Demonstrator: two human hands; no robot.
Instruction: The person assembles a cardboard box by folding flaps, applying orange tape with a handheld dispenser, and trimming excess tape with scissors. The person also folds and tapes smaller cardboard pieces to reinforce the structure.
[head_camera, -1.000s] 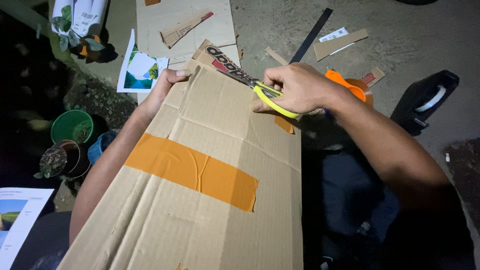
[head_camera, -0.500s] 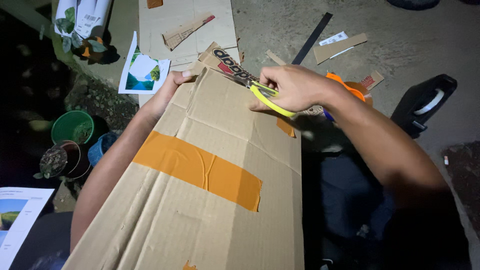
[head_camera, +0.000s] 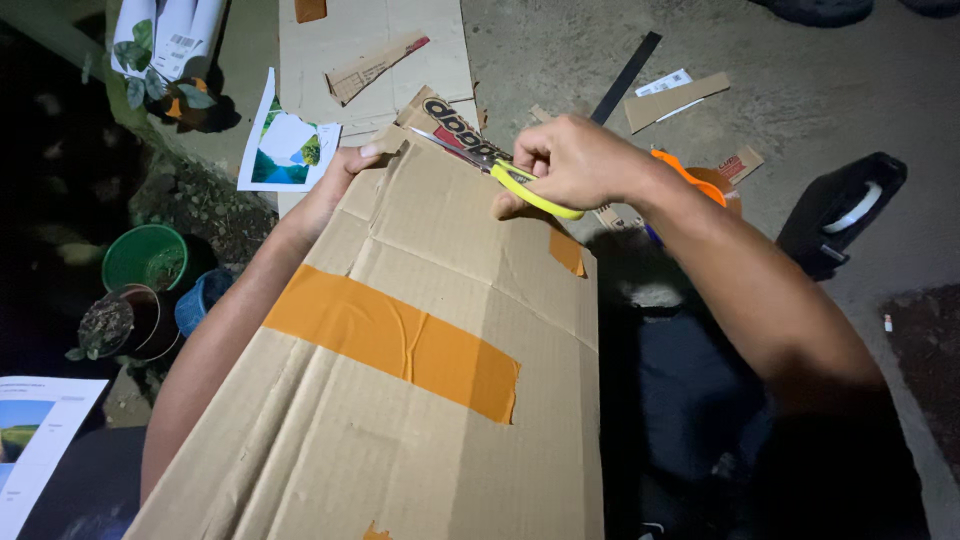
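Cardboard sheet (head_camera: 420, 350), large and brown with a strip of orange tape (head_camera: 395, 340) across it, lies over the person's lap and slopes away toward the concrete floor (head_camera: 820, 90), its long axis running from the near edge of the view to the far end where the cutting goes on. At that far end the right hand (head_camera: 580, 160) is clamped around the yellow-handled scissors (head_camera: 490, 165), blades pointing left along the far edge toward the left hand (head_camera: 340, 175), which is closed on the sheet's far left corner. The right hand is the nearer one to the cut. Beyond lie cardboard scraps (head_camera: 375, 65), a printed photo (head_camera: 285, 150) and a dark ruler (head_camera: 625, 75); plant pots (head_camera: 145, 260) sit at the left, a tape dispenser (head_camera: 840, 210) at the right.
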